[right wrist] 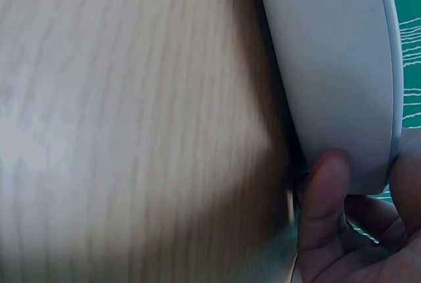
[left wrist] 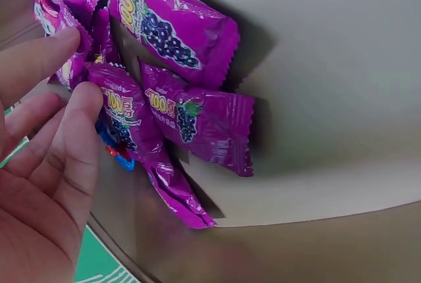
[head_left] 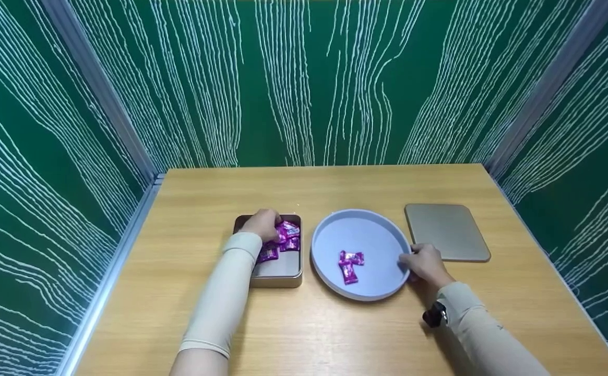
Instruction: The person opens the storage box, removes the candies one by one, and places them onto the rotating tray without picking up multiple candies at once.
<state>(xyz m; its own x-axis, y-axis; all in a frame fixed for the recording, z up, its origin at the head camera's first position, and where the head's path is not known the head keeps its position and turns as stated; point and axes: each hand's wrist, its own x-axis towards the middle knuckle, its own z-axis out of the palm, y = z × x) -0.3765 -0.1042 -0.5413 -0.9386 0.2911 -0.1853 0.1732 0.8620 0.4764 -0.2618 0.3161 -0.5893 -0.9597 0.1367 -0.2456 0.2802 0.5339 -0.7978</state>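
Purple candies (left wrist: 174,29), pale bluish-grey tray (head_left: 377,240)

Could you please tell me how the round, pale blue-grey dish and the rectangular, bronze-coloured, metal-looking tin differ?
The round, pale blue-grey dish is circular, while the rectangular, bronze-coloured, metal-looking tin has straight sides and rounded corners. The dish holds two purple-wrapped candies; the tin holds more. The right hand grips the dish's rim, whereas the left hand reaches inside the tin. Both are open-topped.
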